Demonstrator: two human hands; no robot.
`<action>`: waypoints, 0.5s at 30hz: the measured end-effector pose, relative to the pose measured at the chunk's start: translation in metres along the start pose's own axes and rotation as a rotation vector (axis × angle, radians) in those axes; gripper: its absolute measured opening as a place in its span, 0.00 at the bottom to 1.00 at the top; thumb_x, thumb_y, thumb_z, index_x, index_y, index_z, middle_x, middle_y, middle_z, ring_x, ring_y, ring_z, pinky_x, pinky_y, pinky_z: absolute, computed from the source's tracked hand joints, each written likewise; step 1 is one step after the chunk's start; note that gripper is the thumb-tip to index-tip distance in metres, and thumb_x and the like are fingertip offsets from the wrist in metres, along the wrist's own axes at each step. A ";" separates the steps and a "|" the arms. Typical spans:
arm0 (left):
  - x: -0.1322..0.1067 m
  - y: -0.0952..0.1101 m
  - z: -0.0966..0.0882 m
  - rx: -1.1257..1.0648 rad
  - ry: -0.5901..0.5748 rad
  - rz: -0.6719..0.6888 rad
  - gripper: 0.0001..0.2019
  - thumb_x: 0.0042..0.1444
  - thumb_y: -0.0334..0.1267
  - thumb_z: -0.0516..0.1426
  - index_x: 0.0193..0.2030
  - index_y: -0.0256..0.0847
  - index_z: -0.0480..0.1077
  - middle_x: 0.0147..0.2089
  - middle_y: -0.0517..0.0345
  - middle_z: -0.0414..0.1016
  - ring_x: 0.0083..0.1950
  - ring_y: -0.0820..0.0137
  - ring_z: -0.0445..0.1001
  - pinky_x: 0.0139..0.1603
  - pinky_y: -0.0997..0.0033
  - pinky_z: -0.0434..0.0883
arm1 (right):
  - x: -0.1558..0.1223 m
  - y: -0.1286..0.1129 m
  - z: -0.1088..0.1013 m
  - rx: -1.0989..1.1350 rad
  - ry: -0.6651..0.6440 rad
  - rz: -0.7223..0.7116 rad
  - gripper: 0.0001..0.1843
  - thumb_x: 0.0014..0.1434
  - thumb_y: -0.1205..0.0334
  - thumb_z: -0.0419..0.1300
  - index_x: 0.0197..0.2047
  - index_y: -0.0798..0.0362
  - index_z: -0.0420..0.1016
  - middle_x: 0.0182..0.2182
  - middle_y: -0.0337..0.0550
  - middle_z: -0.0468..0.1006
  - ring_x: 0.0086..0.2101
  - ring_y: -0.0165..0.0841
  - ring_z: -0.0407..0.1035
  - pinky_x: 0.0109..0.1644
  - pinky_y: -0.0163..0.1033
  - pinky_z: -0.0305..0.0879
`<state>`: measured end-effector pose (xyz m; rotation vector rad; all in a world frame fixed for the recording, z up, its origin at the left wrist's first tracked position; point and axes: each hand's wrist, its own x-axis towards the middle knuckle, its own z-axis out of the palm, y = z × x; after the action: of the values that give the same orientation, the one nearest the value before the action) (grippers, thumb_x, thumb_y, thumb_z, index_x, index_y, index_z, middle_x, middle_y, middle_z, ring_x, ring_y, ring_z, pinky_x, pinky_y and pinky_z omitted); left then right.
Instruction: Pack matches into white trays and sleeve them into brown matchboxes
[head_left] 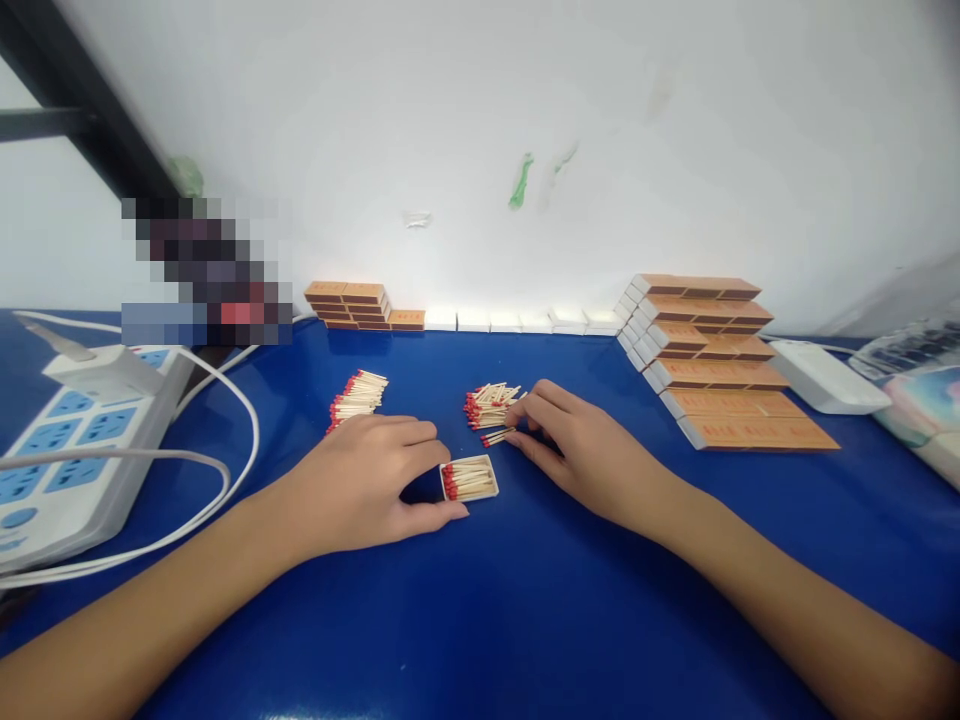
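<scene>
A tray [494,480] of matches lies centre table. At its 9 o'clock end the left hand [367,490] is half open, thumb and forefinger parted about it; whether they touch it I cannot tell. Toward 2 o'clock, the right hand [559,437] pinches a few loose matches [496,437] by their ends. Piles lie at 12 [491,405] and 10 [358,396], boxes [720,372] at 2, a power strip [135,480] at 9.

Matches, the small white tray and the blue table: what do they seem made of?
Matches: probably wood, matte, judging by pale, slim sticks. Tray: likely card, dull white, with thin walls. Table: smooth, glossy, showing reflections; paint or plastic, unclear.
</scene>
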<state>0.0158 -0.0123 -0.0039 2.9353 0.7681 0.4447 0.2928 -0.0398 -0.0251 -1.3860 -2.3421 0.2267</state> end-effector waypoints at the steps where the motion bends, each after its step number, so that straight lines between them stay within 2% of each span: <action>1: 0.000 0.000 0.000 0.000 0.002 0.001 0.16 0.66 0.50 0.62 0.39 0.37 0.79 0.31 0.61 0.72 0.32 0.69 0.72 0.34 0.66 0.66 | 0.000 0.000 0.000 0.001 -0.007 0.003 0.05 0.74 0.64 0.56 0.46 0.51 0.73 0.41 0.45 0.72 0.35 0.35 0.69 0.39 0.41 0.67; 10: 0.000 0.000 0.000 0.001 -0.004 -0.018 0.16 0.66 0.51 0.62 0.40 0.38 0.80 0.32 0.60 0.74 0.32 0.70 0.72 0.34 0.68 0.65 | -0.001 0.000 -0.003 0.015 -0.036 -0.011 0.05 0.74 0.64 0.56 0.47 0.51 0.73 0.41 0.44 0.70 0.35 0.34 0.67 0.40 0.42 0.66; 15: 0.000 0.000 -0.001 0.007 0.005 -0.003 0.16 0.65 0.51 0.63 0.41 0.38 0.80 0.31 0.61 0.73 0.32 0.70 0.72 0.35 0.68 0.66 | -0.001 0.002 -0.001 0.007 -0.038 -0.026 0.05 0.74 0.64 0.55 0.45 0.51 0.72 0.41 0.43 0.70 0.35 0.34 0.67 0.40 0.41 0.66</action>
<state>0.0151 -0.0125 -0.0033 2.9397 0.7765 0.4510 0.2950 -0.0399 -0.0252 -1.3585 -2.3864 0.2555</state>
